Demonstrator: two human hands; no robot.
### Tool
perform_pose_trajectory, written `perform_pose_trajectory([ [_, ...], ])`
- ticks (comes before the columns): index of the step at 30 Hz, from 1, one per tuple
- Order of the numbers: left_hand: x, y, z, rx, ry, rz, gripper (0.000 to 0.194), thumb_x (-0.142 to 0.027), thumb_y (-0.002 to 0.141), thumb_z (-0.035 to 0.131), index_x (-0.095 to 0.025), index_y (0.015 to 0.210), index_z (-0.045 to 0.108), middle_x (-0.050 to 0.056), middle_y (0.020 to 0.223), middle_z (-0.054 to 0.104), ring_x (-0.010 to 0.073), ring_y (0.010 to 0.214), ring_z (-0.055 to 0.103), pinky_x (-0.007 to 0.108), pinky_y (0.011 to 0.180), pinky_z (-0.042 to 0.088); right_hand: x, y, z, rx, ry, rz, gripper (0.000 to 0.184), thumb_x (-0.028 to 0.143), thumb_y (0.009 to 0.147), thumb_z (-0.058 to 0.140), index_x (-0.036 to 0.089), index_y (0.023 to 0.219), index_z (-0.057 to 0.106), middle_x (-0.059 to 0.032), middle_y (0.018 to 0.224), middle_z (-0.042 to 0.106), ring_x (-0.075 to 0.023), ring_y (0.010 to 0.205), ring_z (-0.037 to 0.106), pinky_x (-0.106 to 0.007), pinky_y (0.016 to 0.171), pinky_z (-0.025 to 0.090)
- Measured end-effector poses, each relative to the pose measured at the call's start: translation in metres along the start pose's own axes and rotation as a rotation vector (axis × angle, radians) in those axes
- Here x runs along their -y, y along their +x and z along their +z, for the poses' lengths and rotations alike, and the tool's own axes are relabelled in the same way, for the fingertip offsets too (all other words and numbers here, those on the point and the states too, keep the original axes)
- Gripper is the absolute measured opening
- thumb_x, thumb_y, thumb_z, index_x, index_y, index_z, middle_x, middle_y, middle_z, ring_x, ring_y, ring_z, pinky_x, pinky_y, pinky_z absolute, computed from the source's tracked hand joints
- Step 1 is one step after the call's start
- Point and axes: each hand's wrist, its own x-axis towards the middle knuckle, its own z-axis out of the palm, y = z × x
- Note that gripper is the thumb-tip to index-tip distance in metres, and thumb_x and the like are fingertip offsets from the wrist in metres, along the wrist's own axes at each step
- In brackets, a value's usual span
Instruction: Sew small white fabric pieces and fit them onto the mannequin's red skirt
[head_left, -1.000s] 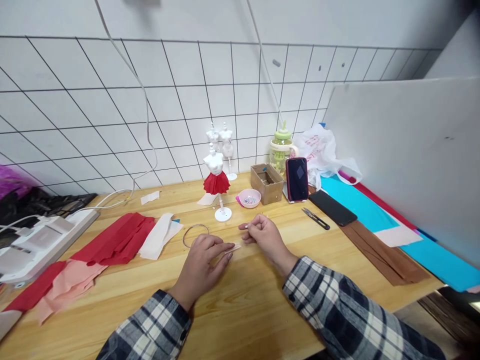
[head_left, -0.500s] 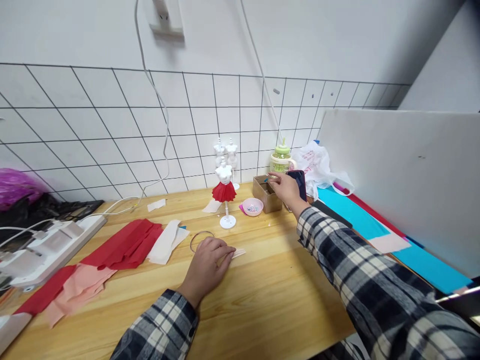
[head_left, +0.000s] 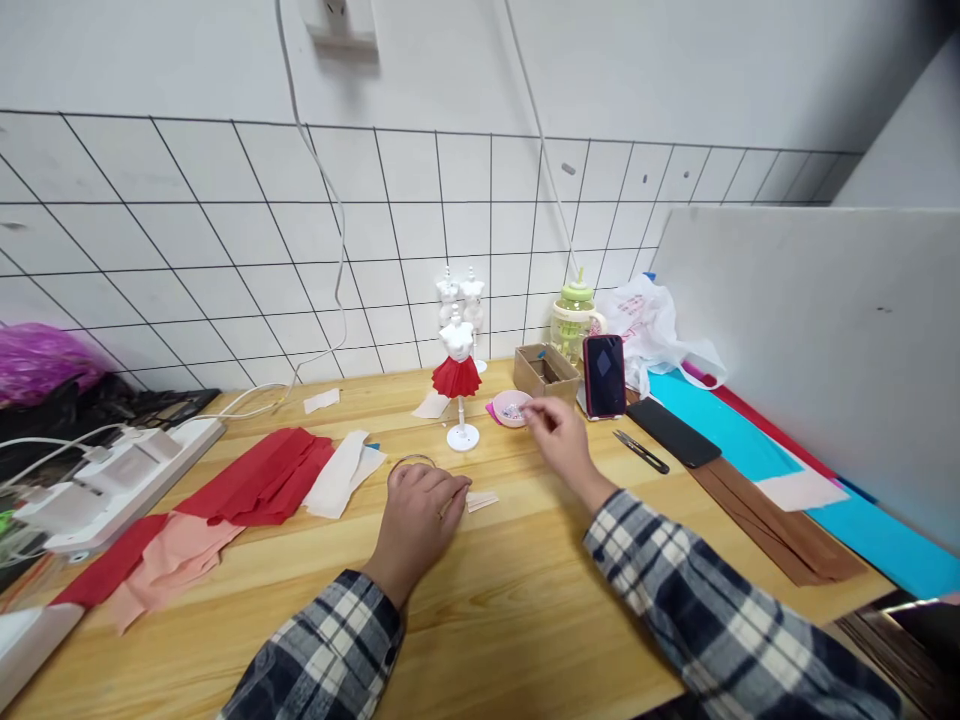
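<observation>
My left hand (head_left: 421, 515) rests on the table, its thumb and fingertips closed at the end of a small pale pleated strip (head_left: 484, 501). Behind its knuckles, a thin hoop (head_left: 411, 460) is partly hidden. My right hand (head_left: 561, 440) hovers over the table with thumb and forefinger pinched together; anything between them is too small to make out. Its fingertips are by the right rim of a small pink bowl (head_left: 511, 396) with tiny beads inside. A white mini dress form (head_left: 457, 340) in a pleated red skirt (head_left: 456, 378) stands upright left of the bowl.
Behind the right hand are a cardboard box (head_left: 525, 374), a propped phone (head_left: 604, 375) and a green-lidded bottle (head_left: 575, 318). Thread snips (head_left: 641, 452) and brown fabric (head_left: 780, 525) lie to the right. Red cloth (head_left: 259, 478) and a power strip (head_left: 135, 490) occupy the left.
My right hand has moved from over the cardboard box down toward me, to beside the pink bowl. The left hand stays near the pale strip. The view has shifted slightly.
</observation>
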Motion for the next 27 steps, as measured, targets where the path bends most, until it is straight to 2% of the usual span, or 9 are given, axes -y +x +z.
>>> perform_pose_trajectory([
  [3, -0.003, 0.001, -0.001, 0.000, 0.022, -0.011, 0.017, -0.025, 0.092, 0.054, -0.026, 0.090, 0.071, 0.001, 0.079, 0.071, 0.0216, 0.084, 0.058, 0.045, 0.089, 0.035, 0.019, -0.032, 0.019, 0.257, 0.094, 0.041, 0.012, 0.026, 0.083, 0.063, 0.020, 0.087, 0.073, -0.0043, 0.085, 0.069, -0.0175, 0.080, 0.058, -0.029, 0.071, 0.044],
  [6, -0.004, 0.002, -0.002, -0.013, 0.018, -0.009, 0.015, -0.022, 0.090, 0.056, -0.025, 0.088, 0.071, 0.000, 0.079, 0.071, 0.0211, 0.085, 0.058, 0.044, 0.089, 0.035, 0.030, -0.047, 0.028, 0.425, 0.182, 0.104, 0.019, 0.027, 0.082, 0.067, 0.023, 0.099, 0.074, -0.0030, 0.089, 0.065, -0.0153, 0.080, 0.057, -0.028, 0.072, 0.044],
  [8, -0.005, 0.001, -0.002, -0.015, 0.001, 0.008, 0.015, -0.021, 0.089, 0.056, -0.025, 0.088, 0.070, 0.001, 0.081, 0.071, 0.0212, 0.086, 0.058, 0.042, 0.088, 0.036, 0.032, -0.050, 0.029, 0.481, 0.240, 0.141, 0.019, 0.028, 0.080, 0.069, 0.023, 0.098, 0.075, -0.0036, 0.094, 0.061, -0.0145, 0.082, 0.057, -0.028, 0.073, 0.045],
  [12, -0.006, -0.001, -0.002, -0.015, -0.016, 0.039, 0.015, -0.022, 0.090, 0.055, -0.025, 0.089, 0.069, 0.003, 0.089, 0.070, 0.0218, 0.090, 0.057, 0.041, 0.087, 0.037, 0.032, -0.053, 0.031, 0.477, 0.293, 0.188, 0.014, 0.027, 0.076, 0.074, 0.022, 0.089, 0.076, -0.0053, 0.104, 0.058, -0.0163, 0.092, 0.057, -0.028, 0.076, 0.047],
  [17, -0.007, 0.001, -0.002, 0.009, -0.048, 0.083, 0.015, -0.021, 0.091, 0.053, -0.023, 0.089, 0.068, 0.003, 0.090, 0.070, 0.0207, 0.090, 0.057, 0.042, 0.090, 0.039, 0.034, -0.055, 0.030, 0.495, 0.298, 0.233, 0.007, 0.021, 0.074, 0.075, 0.021, 0.080, 0.072, -0.0050, 0.110, 0.060, -0.0177, 0.097, 0.058, -0.031, 0.083, 0.048],
  [22, -0.008, 0.001, -0.003, 0.045, -0.098, 0.105, 0.017, -0.020, 0.091, 0.053, -0.024, 0.092, 0.069, 0.004, 0.093, 0.070, 0.0203, 0.093, 0.058, 0.041, 0.091, 0.041, 0.039, -0.055, 0.025, 0.518, 0.266, 0.104, 0.005, 0.015, 0.079, 0.067, 0.020, 0.079, 0.067, -0.0062, 0.117, 0.059, -0.0184, 0.109, 0.056, -0.034, 0.094, 0.044],
  [24, -0.005, 0.000, -0.003, 0.038, -0.108, 0.070, 0.018, -0.023, 0.092, 0.053, -0.024, 0.094, 0.071, 0.004, 0.094, 0.070, 0.0210, 0.094, 0.058, 0.041, 0.089, 0.042, 0.038, -0.053, 0.022, 0.513, 0.267, 0.079, 0.004, 0.015, 0.080, 0.067, 0.020, 0.079, 0.067, -0.0069, 0.120, 0.058, -0.0186, 0.110, 0.056, -0.033, 0.092, 0.044],
  [27, 0.001, -0.002, -0.001, 0.029, -0.138, -0.013, 0.021, -0.027, 0.094, 0.052, -0.025, 0.098, 0.073, 0.005, 0.092, 0.070, 0.0210, 0.091, 0.059, 0.040, 0.085, 0.043, 0.030, -0.047, 0.016, 0.501, 0.280, 0.168, 0.001, 0.019, 0.078, 0.068, 0.020, 0.078, 0.069, -0.0071, 0.124, 0.057, -0.0180, 0.101, 0.059, -0.030, 0.079, 0.047],
])
